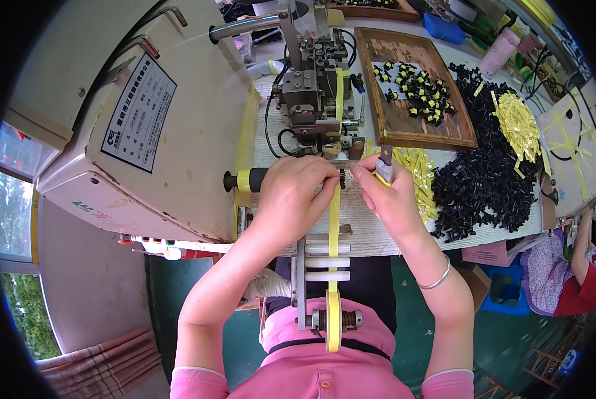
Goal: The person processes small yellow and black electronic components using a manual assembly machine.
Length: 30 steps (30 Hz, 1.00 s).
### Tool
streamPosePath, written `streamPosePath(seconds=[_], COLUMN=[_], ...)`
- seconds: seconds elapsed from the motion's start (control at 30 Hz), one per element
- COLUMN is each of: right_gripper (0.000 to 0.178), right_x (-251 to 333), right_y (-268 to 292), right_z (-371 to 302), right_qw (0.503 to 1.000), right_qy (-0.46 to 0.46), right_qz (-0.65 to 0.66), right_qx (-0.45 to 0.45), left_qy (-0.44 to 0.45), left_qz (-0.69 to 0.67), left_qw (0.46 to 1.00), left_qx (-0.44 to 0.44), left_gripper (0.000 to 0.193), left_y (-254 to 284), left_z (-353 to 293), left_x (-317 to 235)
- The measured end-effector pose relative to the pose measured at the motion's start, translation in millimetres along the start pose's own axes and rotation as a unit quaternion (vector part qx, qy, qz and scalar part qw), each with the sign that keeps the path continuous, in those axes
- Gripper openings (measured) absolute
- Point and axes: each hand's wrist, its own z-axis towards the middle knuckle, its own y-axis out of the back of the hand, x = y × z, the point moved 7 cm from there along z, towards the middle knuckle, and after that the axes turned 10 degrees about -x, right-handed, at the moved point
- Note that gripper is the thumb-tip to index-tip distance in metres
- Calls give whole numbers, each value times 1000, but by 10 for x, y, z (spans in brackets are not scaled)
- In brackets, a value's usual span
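My left hand (295,193) is closed at the front of a small metal press (304,100), its fingertips pinched beside a row of tiny black parts (342,178). What they pinch is too small to make out. Across from it, my right hand (392,196) is closed around a flat metal blade with a wrapped grey-and-yellow handle (384,167), which points away from me. Its thumb and forefinger reach toward the same spot. Between the hands runs a yellow tape (334,219), coming up from a reel (334,326) over white rollers (328,262).
A wooden tray (457,136) holds black parts with yellow pieces. Right of my right hand lie yellow strips (418,176) and a heap of black parts (481,193). A beige machine housing (178,133) stands left. Another person (557,279) sits at far right.
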Motion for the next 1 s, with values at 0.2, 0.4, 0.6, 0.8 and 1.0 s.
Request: streamPosePath(seconds=[0.2,0.4,0.6,0.8,1.0], right_gripper=[7,6,6,6,5], right_x=[70,26,-77,-91,211], right_y=[-2,-14,-2,17,-82], right_z=[11,40,59,30,-100], right_qw=[999,999,1000,999,973], right_qy=[42,24,20,17,199], right_qz=[-16,-29,-14,-22,-120], right_qx=[11,-2,5,22,12], left_qy=[-20,-19,-35,-58,-96], left_qz=[-6,2,-18,-21,-17], left_qw=[1000,1000,999,998,995], left_qx=[-13,-17,-18,1,11], left_gripper=[9,8,13,14,15], left_y=[8,4,41,62,50], left_z=[-4,-17,-29,-18,-5], left_x=[10,21,43,48,2])
